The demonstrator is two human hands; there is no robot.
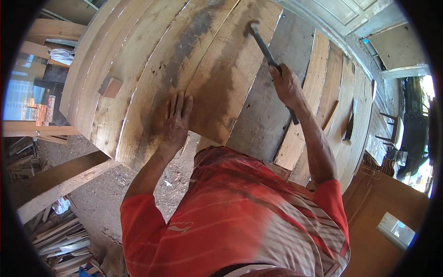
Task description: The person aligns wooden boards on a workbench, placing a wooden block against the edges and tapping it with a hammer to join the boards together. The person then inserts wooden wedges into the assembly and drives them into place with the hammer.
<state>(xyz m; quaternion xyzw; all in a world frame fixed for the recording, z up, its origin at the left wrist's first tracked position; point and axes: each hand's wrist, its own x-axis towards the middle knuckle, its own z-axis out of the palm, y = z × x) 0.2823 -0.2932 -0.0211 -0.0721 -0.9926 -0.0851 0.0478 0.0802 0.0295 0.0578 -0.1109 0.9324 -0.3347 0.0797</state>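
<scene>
Wide wooden planks (161, 46) lie side by side in front of me, some with dark, wet-looking stains. My left hand (176, 120) rests on a stained plank near its close edge, fingers stretched out and holding nothing. Closed round the handle of a hammer (264, 46), my right hand (287, 85) is above the boards on the right. The hammer's head points to the far side and looks slightly blurred; whether it touches the wood I cannot tell. Its handle end sticks out below my wrist.
A small wood block (110, 87) sits on the left boards. On the right lie a chisel (350, 122) and a thin wood strip (331, 117). A timber beam (64, 184) and piled wood scraps (64, 240) are at lower left. A brown panel (383, 203) stands at lower right.
</scene>
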